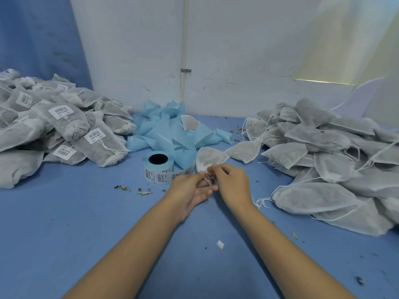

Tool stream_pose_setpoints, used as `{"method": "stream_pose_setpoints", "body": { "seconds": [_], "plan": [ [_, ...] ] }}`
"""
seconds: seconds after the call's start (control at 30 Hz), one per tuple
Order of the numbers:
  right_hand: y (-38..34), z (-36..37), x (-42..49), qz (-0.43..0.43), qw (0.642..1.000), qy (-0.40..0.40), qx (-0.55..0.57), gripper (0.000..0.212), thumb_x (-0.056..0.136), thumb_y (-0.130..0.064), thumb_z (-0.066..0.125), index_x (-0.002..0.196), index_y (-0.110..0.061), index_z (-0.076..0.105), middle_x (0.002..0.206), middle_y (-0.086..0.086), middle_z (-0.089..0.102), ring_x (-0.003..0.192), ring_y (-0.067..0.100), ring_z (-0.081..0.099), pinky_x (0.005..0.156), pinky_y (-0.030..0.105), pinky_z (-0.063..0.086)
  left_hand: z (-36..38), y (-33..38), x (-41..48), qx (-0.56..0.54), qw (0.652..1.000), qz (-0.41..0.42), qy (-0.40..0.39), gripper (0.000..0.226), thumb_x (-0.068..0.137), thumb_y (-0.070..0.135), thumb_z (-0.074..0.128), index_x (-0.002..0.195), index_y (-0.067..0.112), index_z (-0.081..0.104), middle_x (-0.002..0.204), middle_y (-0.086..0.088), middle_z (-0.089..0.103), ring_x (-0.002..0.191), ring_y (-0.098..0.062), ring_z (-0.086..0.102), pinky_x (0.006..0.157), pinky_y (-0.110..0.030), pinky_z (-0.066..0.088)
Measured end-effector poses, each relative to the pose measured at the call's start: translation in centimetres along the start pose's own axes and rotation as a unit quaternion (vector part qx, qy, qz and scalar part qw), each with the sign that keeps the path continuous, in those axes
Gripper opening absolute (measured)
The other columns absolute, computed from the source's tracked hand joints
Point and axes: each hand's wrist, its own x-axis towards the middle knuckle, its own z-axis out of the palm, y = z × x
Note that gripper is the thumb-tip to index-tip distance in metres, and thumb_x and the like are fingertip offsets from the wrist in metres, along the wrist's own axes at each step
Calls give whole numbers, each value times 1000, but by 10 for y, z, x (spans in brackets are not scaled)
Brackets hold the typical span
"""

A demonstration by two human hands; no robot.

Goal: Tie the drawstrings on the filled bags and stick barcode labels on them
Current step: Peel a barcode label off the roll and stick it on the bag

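I see a blue counter (64,223) flecked with dark crumbs, meeting a white wall (133,50) that is scuffed and cracked near its base. 1 pale vertical pipe (185,39) runs down the wall, held by 1 metal clamp (185,70). A blue panel (38,33) covers the far left. A yellowish light patch (345,39) lies across the wall at right.

matt fabric bags (319,197), glossy liner (172,134)
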Motion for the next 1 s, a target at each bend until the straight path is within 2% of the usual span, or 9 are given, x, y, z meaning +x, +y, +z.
{"method": "stream_pose_setpoints", "body": {
  "seconds": [0.1,0.27,0.4,0.47,0.6,0.73,0.83,1.0],
  "plan": [
    [-3,0,-5,1,1000,-3,26,26,93,-19,53,75,-19,72,77,-7,72,80,12,67,76,26,50,-1,-2,1,-42,999,-7,-6,17,98,4,47,89,0,61,66,-6,72,56,-13,69,52,-18,54],
    [5,2,-11,-23,999,34,5,18,92,-19,56,82,-9,66,78,-4,65,69,4,53,60,11,37,1,-3,3,-10,1000,13,9,17,97,4,46,89,-1,60,50,-2,58,41,-7,52,41,-15,43],
    [7,-2,-12,13,999,-28,19,29,90,-25,60,61,-21,64,54,-13,57,53,-1,47,54,11,36,1,-4,1,39,998,43,-7,20,96,-1,42,88,5,60,51,-2,54,40,-9,47,41,-16,39],
    [4,-3,-12,41,994,-56,89,28,88,-21,62,61,-22,67,57,-13,62,58,-2,53,58,11,40,1,-4,0,51,997,51,-18,21,95,-3,40,93,6,59,49,-2,54,39,-10,46,41,-18,36],
    [-2,-7,-11,102,971,-59,210,15,87,-12,63,77,-14,75,71,-9,71,65,-2,60,57,6,43,4,-6,-2,97,993,55,-30,30,92,-6,36,103,12,58,46,2,37,36,-9,31,37,-17,23],
    [-6,-13,-5,177,942,-56,280,10,84,-10,64,83,-7,74,79,3,72,73,9,62,56,10,44,6,-6,-3,114,992,44,-41,34,91,-7,32,97,13,59,47,6,25,37,-8,21,37,-17,17],
    [-9,-16,0,212,927,-61,304,11,83,-8,63,76,-10,72,76,1,71,75,11,61,59,15,40,6,-6,-4,120,990,38,-62,32,90,-7,32,94,11,58,46,5,25,36,-8,20,37,-18,16],
    [-8,-17,2,251,889,-70,378,16,88,-7,58,76,-10,69,64,-4,71,61,5,59,50,9,44,10,-9,-1,138,988,47,-58,32,90,-7,31,99,10,56,44,7,27,36,-7,23,37,-18,19]
  ]
}}
